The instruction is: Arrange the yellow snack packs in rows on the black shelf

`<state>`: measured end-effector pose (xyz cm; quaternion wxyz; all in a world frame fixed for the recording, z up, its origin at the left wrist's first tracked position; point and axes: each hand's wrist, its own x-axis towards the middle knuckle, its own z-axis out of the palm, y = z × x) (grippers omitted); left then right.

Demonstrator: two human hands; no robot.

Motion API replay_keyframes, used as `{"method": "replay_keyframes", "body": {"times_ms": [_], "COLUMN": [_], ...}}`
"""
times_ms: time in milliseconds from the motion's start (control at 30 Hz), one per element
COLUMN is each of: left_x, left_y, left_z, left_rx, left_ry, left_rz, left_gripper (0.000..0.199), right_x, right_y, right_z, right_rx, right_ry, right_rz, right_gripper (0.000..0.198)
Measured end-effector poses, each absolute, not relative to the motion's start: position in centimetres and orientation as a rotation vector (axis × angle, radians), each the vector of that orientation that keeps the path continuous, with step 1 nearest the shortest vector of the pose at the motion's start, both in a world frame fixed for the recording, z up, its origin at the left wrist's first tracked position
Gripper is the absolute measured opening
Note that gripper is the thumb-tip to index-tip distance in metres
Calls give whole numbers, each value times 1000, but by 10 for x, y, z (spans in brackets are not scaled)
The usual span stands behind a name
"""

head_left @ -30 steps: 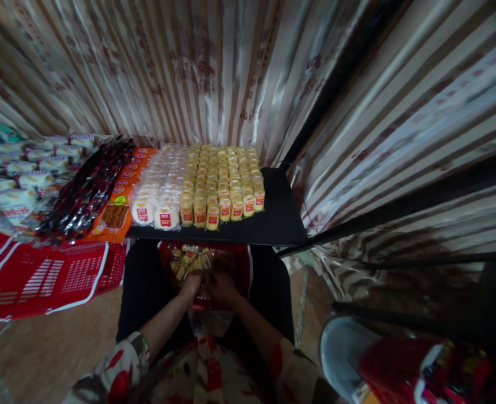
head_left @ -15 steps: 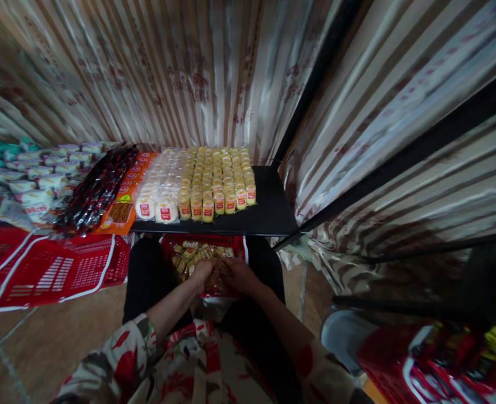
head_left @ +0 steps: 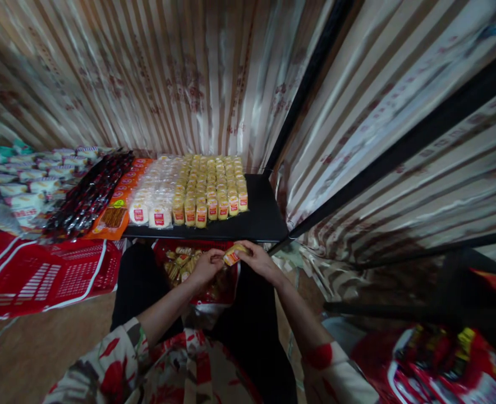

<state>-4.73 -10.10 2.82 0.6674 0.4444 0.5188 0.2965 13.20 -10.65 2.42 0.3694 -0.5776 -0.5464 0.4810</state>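
Observation:
Between my two hands, above a red basket [head_left: 230, 292], is a small yellow packaged cake [head_left: 232, 255] with a red and white label. My right hand [head_left: 254, 259] is closed on its right end. Close to the cake's left end, my left hand [head_left: 208, 265] has its fingers pinched together; whether they grip anything I cannot tell. More yellow packaged cakes [head_left: 179, 264] lie loose in the basket between my knees. Just beyond, rows of the same yellow cakes [head_left: 208, 191] stand on a black shelf [head_left: 260, 210], beside white packaged cakes [head_left: 159, 216].
Left along the shelf lie an orange packet [head_left: 113, 216], dark wrapped sticks [head_left: 83, 196] and white packs [head_left: 29, 188]. Red baskets [head_left: 63, 275] stand on the floor at left. Black frame bars [head_left: 382, 163] and a striped curtain [head_left: 180, 73] bound the space. Red packages [head_left: 450, 370] fill the lower right.
Both hands have risen out of the basket toward the shelf edge, and a yellow packaged cake now shows in the right hand. The view has shifted slightly.

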Motion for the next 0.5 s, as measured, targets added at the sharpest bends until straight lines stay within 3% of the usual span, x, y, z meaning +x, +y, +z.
{"method": "replay_keyframes", "body": {"times_ms": [367,500], "left_x": [-24,-24], "left_y": [-79,-65], "left_z": [24,31], "left_rx": [1278,1647], "left_ry": [1309,1313], "left_rz": [909,877], "left_gripper": [20,32], "right_x": [126,135], "right_y": [-103,-105], "right_z": [18,17], "right_rx": [-1440,-1562], "right_ry": [-926,-1255], "right_rz": [1255,933], "right_gripper": [42,38]}}
